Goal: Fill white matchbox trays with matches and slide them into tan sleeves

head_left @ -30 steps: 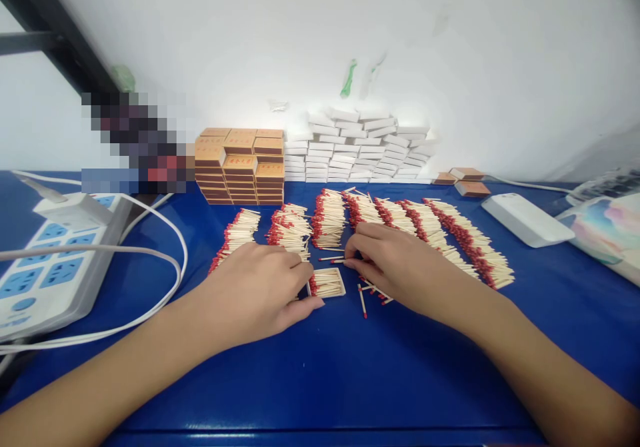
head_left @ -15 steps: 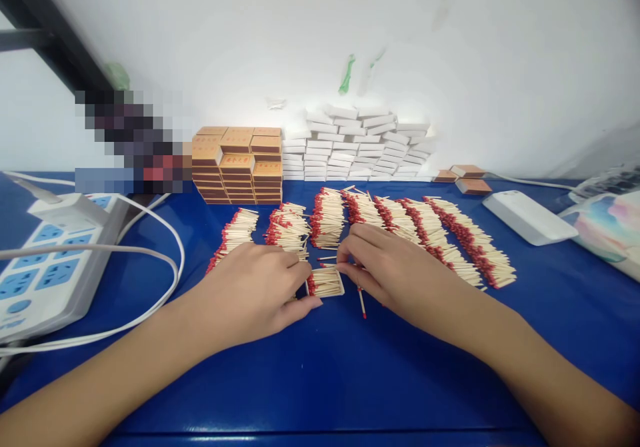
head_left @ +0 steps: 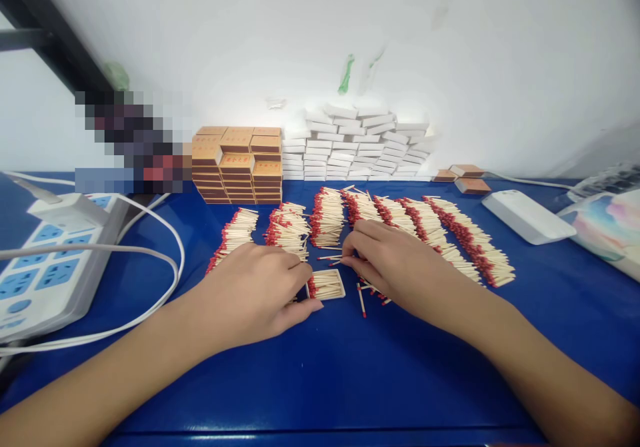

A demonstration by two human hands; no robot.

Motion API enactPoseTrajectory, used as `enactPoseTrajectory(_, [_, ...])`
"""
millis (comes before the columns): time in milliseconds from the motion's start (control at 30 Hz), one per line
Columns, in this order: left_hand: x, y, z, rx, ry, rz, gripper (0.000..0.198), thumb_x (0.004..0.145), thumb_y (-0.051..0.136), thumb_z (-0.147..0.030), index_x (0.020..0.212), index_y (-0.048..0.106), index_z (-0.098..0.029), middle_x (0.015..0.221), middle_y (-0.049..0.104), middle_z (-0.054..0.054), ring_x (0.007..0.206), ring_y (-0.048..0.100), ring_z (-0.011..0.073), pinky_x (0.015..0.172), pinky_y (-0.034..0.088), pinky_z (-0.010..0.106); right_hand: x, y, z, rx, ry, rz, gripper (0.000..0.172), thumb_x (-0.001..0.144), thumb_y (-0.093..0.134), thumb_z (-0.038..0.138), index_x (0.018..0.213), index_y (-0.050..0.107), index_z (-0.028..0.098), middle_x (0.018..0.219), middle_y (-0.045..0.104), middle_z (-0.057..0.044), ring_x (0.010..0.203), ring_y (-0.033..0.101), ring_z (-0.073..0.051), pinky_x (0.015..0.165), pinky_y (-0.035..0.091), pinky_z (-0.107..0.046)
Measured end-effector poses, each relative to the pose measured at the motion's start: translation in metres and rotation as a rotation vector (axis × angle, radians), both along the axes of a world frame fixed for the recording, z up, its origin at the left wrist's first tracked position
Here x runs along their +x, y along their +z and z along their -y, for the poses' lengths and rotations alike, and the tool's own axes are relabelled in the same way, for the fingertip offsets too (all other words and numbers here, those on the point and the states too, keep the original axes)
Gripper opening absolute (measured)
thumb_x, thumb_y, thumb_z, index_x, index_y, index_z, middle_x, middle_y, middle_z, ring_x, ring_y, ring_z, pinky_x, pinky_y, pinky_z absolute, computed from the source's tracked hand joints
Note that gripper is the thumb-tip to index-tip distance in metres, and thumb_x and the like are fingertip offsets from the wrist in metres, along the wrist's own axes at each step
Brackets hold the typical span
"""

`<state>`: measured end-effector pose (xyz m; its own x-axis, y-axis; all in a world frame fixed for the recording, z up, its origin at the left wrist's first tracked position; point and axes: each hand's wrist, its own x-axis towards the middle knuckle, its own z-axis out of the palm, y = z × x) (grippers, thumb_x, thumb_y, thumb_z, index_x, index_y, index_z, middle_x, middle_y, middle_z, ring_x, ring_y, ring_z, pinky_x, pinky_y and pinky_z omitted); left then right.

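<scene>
"One white wall [head_left: 240, 40] behind, one glossy blue table [head_left: 300, 380] against it. What stands there?"

"White power strip [head_left: 40, 270] at left; white boxes [head_left: 345, 150] stacked along the wall, brown matchboxes [head_left: 237, 167] beside them; matches [head_left: 327, 217] in rows in front."

"Left hand [head_left: 260, 284]?"

"Bent at the left end of a shallow tray [head_left: 342, 284]; whether it grips, I can't say. The tray lies on the table between the hands, matches inside, red heads leftward."

"Right hand [head_left: 385, 254]?"

"Fingertips narrowed at a loose match [head_left: 336, 262]; pinched or merely touching, unclear."
</scene>
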<state>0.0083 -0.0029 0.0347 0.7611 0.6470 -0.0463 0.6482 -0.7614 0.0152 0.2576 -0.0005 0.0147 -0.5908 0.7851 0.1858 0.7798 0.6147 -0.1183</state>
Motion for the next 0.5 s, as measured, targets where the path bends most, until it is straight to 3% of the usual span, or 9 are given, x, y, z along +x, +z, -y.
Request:
enactPoseTrajectory(200, [0.0008, -0.0012, 0.0002, 0.01, -0.009, 0.0, 0.027, 0.102, 0.067, -0.045, 0.097, 0.076, -0.02, 0.082, 0.076, 0.002, 0.074, 0.074, 0.0238, 0.061, 0.043, 0.035, 0.0009, -0.0011, 0.0003, -0.025, 0.026, -0.032, 0.017, 0.104, 0.062, 0.01, 0.09, 0.068, 0.016, 0.095, 0.065, -0.007, 0.079, 0.063, -0.019, 0.066, 0.047, -0.03])
enactPoseTrajectory(500, [-0.0011, -0.0026, -0.0005, 0.039, -0.033, 0.043, 0.029, 0.1, 0.07, -0.045, 0.086, 0.069, -0.02, 0.076, 0.073, 0.0, 0.069, 0.071, 0.0221, 0.058, 0.038, 0.034, -0.0069, -0.005, 0.0009, 0.091, 0.095, 0.032, 0.017, 0.1, 0.069, 0.008, 0.085, 0.065, 0.015, 0.089, 0.065, -0.006, 0.078, 0.063, -0.019, 0.067, 0.048, -0.031])
